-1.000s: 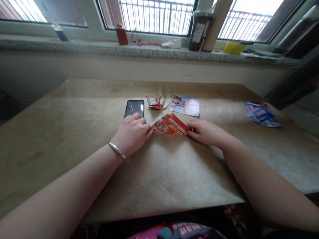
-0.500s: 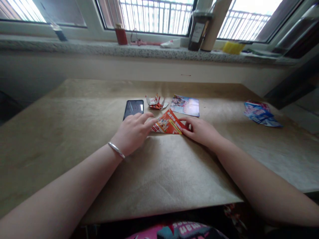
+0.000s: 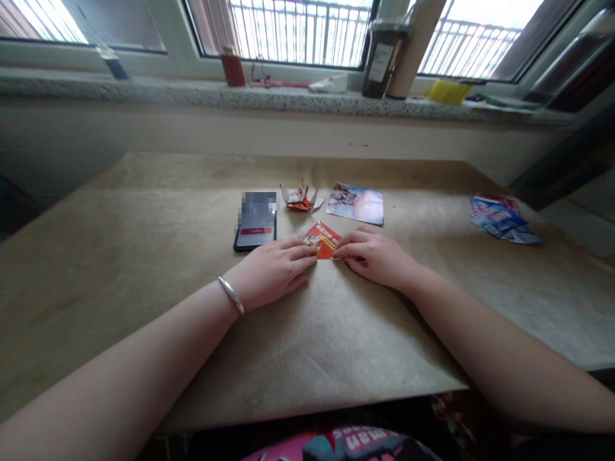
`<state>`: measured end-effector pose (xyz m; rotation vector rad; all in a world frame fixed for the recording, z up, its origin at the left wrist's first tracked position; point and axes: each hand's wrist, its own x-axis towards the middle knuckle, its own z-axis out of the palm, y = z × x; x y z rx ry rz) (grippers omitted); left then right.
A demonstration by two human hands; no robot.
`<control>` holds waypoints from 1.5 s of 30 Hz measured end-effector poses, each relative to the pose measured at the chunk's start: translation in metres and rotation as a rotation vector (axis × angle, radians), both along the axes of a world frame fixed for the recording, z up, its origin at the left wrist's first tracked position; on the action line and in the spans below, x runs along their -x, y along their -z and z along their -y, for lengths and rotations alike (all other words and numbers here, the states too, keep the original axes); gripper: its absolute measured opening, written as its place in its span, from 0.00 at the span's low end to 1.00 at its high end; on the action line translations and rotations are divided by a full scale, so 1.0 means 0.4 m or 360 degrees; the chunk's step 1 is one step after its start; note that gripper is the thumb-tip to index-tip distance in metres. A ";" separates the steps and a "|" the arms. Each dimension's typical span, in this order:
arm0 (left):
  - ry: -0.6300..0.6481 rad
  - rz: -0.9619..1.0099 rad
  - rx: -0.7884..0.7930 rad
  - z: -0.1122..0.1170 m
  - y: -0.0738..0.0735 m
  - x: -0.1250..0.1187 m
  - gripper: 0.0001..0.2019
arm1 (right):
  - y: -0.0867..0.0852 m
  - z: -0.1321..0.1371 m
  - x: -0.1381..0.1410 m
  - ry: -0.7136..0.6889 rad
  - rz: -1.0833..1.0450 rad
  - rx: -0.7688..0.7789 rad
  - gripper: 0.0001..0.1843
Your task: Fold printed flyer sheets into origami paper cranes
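While both hands lie palm-down, fingers together, a silver bangle (image 3: 231, 295) circles the left wrist. Just beyond the left hand (image 3: 269, 272) sits a smartphone (image 3: 254, 221), its pixelated screen showing a red bar. Between the hands, a small folded red flyer (image 3: 323, 240) touches both, its print too small to read; whether either hand pinches it is impossible to tell. Beyond the grip stand a paper crane (image 3: 300, 198) and a picture card (image 3: 355, 203), then the right hand (image 3: 375, 256), with a blue printed sheet (image 3: 504, 221) well off to its right.
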<state>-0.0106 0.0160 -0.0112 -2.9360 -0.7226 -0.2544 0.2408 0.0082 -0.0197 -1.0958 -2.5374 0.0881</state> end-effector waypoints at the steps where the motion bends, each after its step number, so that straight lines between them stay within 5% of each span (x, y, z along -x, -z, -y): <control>1: 0.0002 -0.0003 0.0013 0.001 0.000 -0.001 0.18 | -0.003 0.002 0.001 -0.0018 0.0033 0.0028 0.13; 8: -0.0124 -0.0079 0.0053 0.017 -0.018 -0.009 0.15 | -0.009 0.008 0.003 0.0026 0.0110 0.0129 0.12; 26: -0.0824 -0.0165 -0.0132 0.055 -0.059 -0.008 0.17 | -0.025 0.009 -0.005 0.0402 0.0202 0.0225 0.06; 36: -0.0836 -0.0010 -0.0181 0.043 -0.050 -0.008 0.12 | 0.000 -0.005 -0.010 0.0501 -0.0139 0.0327 0.22; 45: -0.0716 0.0112 -0.0156 0.027 -0.035 -0.002 0.22 | -0.004 -0.005 -0.007 0.0446 -0.0376 0.0349 0.20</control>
